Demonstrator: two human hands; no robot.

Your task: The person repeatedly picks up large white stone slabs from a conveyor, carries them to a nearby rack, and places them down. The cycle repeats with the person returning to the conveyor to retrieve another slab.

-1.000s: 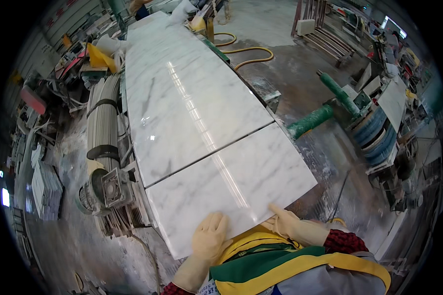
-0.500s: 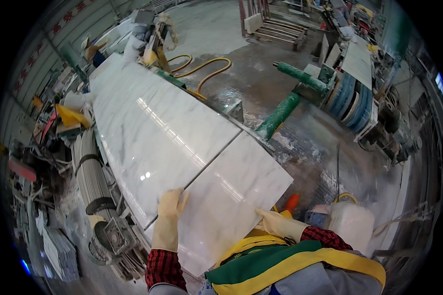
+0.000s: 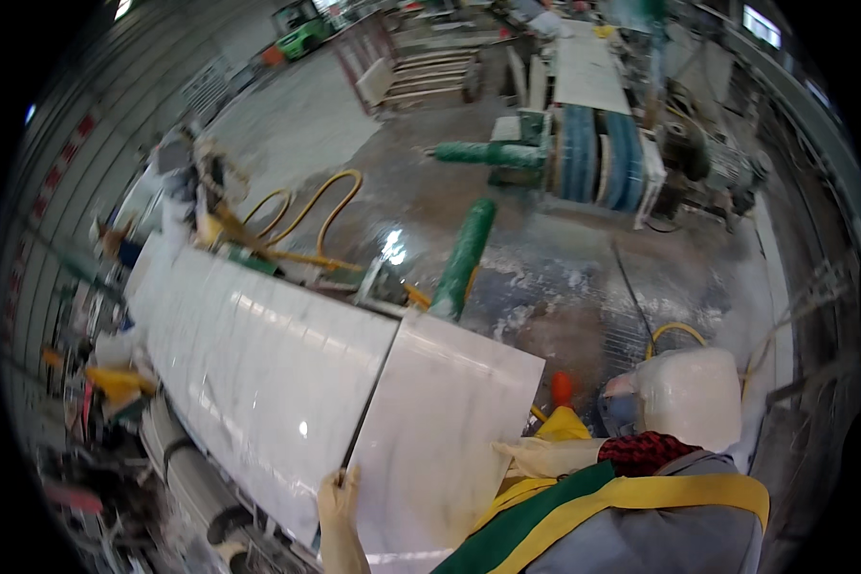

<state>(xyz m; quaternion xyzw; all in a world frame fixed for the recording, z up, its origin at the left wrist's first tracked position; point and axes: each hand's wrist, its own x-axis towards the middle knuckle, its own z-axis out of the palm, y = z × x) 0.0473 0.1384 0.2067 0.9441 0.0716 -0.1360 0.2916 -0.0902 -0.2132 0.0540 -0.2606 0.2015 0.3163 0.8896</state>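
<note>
Two pale, polished marble slabs with grey veining lie end to end on a long bench: a long far slab (image 3: pixel 249 354) and a shorter near slab (image 3: pixel 450 411), with a narrow dark gap between them. My left hand (image 3: pixel 339 512), in a cream rubber glove, has its fingers bent at the lower end of this gap, against the near slab's edge. Gripping the near slab's right edge is my gloved right hand (image 3: pixel 540 456); the fingers under the slab are hidden. A green and yellow apron (image 3: pixel 593 497) covers my front.
Beyond the bench, a machine with blue rollers (image 3: pixel 598 158) stands on wet floor. A green cylinder (image 3: pixel 465 253) juts out beside the slabs. A yellow hose (image 3: pixel 335 215) loops behind them. To the right sits a whitish container (image 3: pixel 691 397). Another person (image 3: pixel 115 239) is at the far left.
My view has swung to the right, so the slabs appear lower and farther left. My left hand stays at the gap, its fingers now closer together; my right hand keeps to the slab's edge.
</note>
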